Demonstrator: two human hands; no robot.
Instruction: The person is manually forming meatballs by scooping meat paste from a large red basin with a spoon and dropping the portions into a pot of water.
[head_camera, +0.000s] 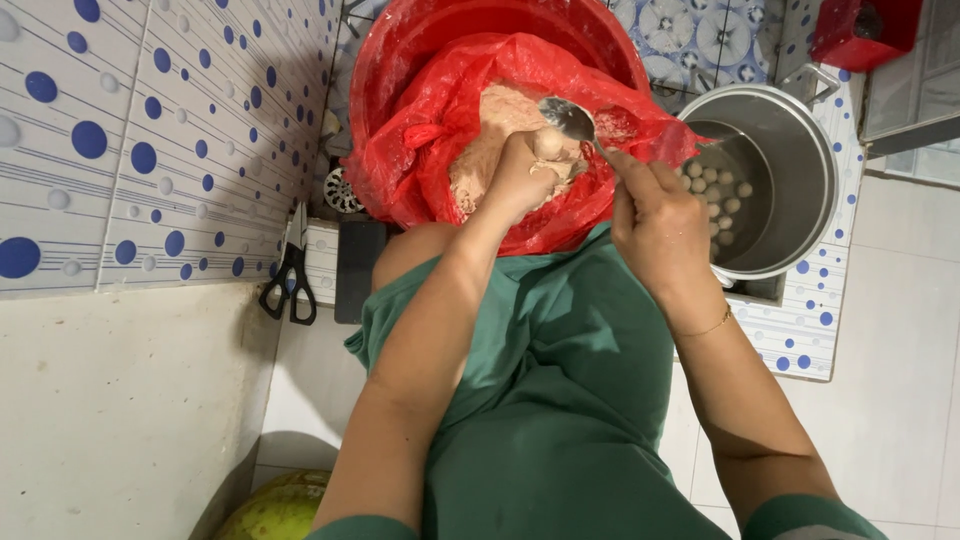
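- Left hand (520, 178) is closed around a lump of pinkish paste (490, 130) in the red bag (420, 140).
- Right hand (655, 225) grips a metal spoon (570, 120) against that lump.
- Steel pot (800, 160) beside holds balls.

Tiled floor (905, 330), white with blue dots, carries a steel pot (790, 150) holding pale balls. A red basin (400, 60) lined with red plastic stands just left of the pot. Black scissors (291, 275) lie well left of the pot, by the wall.

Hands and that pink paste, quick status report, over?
Left hand squeezing pink paste in the red-bag-lined basin. Right hand holds spoon at the squeezed lump. Steel pot of balls alongside. Nothing obstructing.
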